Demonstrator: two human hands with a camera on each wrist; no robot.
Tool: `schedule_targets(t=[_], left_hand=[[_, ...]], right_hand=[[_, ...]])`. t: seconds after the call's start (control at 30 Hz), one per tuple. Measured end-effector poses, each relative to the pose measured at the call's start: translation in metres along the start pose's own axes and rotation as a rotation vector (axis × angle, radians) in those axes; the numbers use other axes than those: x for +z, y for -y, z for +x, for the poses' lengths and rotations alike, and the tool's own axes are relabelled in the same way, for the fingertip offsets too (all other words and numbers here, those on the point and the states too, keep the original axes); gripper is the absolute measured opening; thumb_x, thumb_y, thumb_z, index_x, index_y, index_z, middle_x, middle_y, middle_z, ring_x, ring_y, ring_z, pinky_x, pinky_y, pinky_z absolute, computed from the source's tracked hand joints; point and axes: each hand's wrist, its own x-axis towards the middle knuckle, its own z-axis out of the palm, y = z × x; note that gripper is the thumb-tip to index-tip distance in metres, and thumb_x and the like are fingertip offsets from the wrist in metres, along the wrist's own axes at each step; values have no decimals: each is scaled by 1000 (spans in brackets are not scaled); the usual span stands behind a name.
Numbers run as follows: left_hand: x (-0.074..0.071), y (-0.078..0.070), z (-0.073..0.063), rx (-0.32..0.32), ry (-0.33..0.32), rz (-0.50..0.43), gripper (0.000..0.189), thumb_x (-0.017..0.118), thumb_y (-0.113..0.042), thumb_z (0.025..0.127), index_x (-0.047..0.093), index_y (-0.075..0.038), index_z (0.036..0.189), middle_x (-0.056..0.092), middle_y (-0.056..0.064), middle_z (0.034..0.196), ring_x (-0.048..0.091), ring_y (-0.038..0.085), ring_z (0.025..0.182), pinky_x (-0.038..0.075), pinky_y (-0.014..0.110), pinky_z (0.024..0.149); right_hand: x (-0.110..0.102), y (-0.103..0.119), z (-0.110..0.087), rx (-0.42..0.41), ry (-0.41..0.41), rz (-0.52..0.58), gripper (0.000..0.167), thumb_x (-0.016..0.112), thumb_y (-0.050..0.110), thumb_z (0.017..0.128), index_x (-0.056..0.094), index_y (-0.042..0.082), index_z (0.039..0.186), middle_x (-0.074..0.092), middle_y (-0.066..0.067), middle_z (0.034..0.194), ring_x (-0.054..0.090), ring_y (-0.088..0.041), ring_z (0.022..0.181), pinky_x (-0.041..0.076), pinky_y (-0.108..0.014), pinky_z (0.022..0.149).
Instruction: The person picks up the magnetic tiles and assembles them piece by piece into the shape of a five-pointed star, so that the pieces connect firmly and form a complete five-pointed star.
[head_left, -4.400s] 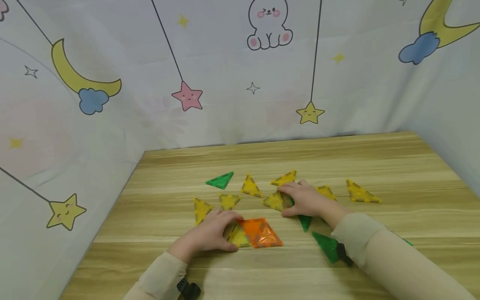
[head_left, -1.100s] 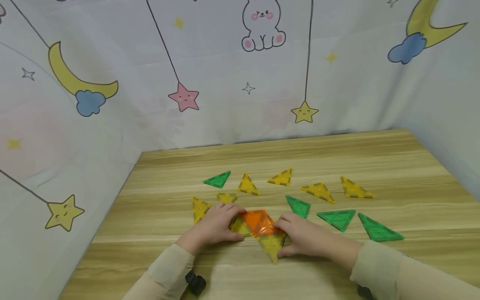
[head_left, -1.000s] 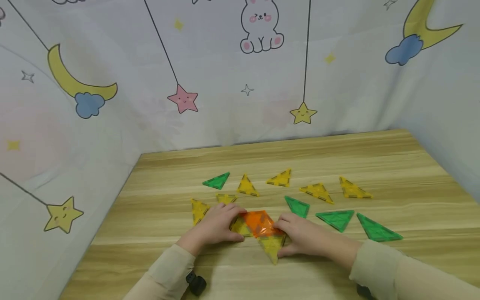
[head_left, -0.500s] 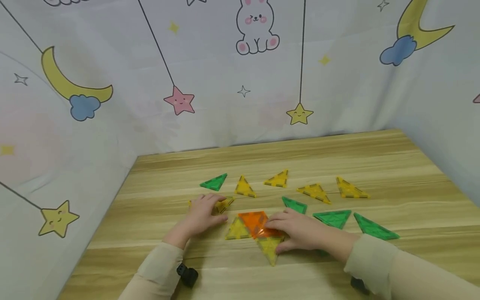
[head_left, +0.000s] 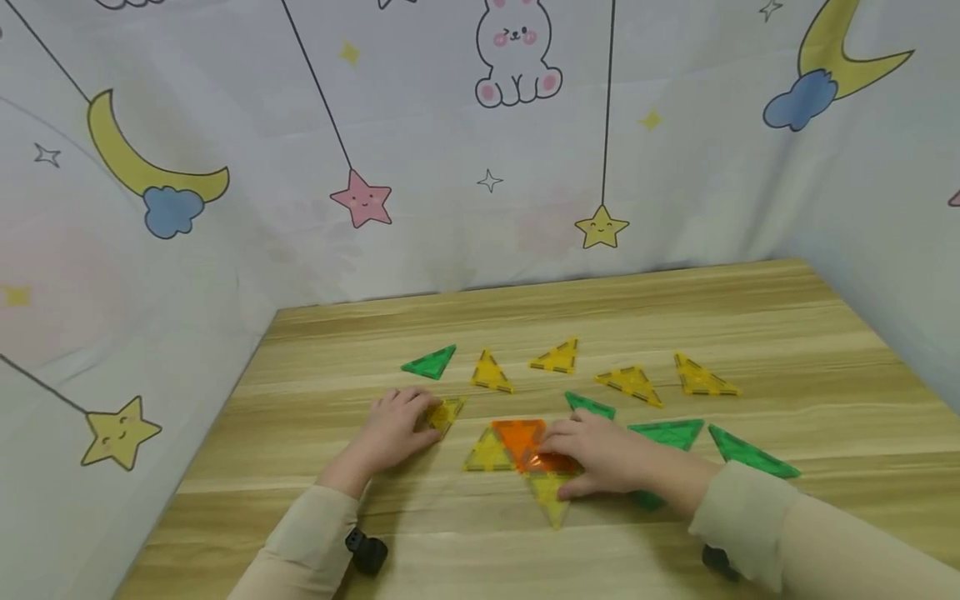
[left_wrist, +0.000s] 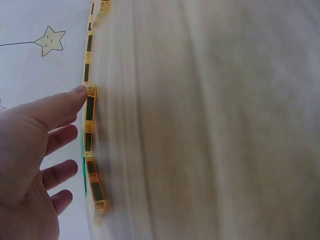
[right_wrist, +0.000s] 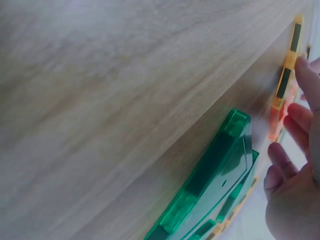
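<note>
My left hand (head_left: 392,429) pinches a yellow triangular magnetic tile (head_left: 451,412) with thumb and fingers; in the left wrist view the thumb meets that tile's edge (left_wrist: 90,107). My right hand (head_left: 607,454) holds a flat group of joined magnetic tiles, fingers over the orange part (head_left: 517,435) and thumb at the lower yellow triangle (head_left: 550,498). Another yellow triangle (head_left: 489,452) adjoins the orange on its left. The right hand hides part of the orange. In the right wrist view its thumb touches a yellow tile edge (right_wrist: 287,75).
Loose yellow triangles (head_left: 555,357) and a green triangle (head_left: 431,362) lie farther back on the wooden table (head_left: 360,329). More green triangles (head_left: 750,452) lie near and beyond the right hand, one partly under it. A printed cloth (head_left: 420,125) hangs behind.
The left hand has left the joined tiles and moved back-left to a loose yellow triangle. The right hand, earlier among the loose tiles, now holds the group, which has shifted slightly right.
</note>
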Motion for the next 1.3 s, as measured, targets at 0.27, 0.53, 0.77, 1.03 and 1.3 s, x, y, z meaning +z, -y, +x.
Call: schedule_targets(t=[0.27, 0.53, 0.77, 1.03, 1.3], left_hand=[[-5, -5, -7, -22, 34, 47, 45, 72, -40, 81, 63, -16, 118, 55, 5, 126, 45, 32, 115, 32, 55, 90], [-4, -6, -21, 11, 39, 17, 42, 78, -40, 74, 66, -18, 107, 58, 1, 115, 47, 29, 109, 32, 53, 86], [-7, 0, -34, 109, 119, -29, 42, 80, -42, 70, 63, -23, 104, 58, -2, 110, 47, 26, 104, 30, 52, 85], [-12, -4, -43, 161, 193, -76, 44, 81, -44, 67, 62, -26, 102, 54, -11, 108, 44, 18, 98, 30, 48, 85], [-8, -15, -41, 223, 190, -78, 45, 78, -50, 68, 62, -27, 102, 53, -11, 109, 45, 21, 105, 32, 51, 88]], right_hand=[[-2, -3, 4, 42, 35, -5, 61, 67, 49, 81, 57, 13, 129, 52, 0, 132, 46, -20, 106, 38, -39, 88], [-1, -3, 7, 88, 33, -2, 60, 68, 48, 80, 57, 14, 129, 52, 0, 131, 45, -20, 100, 38, -42, 86], [-2, -5, 8, 88, 47, 4, 61, 68, 49, 80, 57, 14, 129, 52, 0, 132, 46, -21, 103, 38, -43, 89], [-3, -5, 7, 91, 47, 5, 62, 68, 49, 81, 56, 14, 130, 51, 0, 132, 46, -21, 103, 39, -41, 87], [-2, -4, 8, 89, 57, 29, 61, 68, 46, 82, 55, 11, 130, 50, -2, 133, 46, -24, 112, 36, -44, 93]])
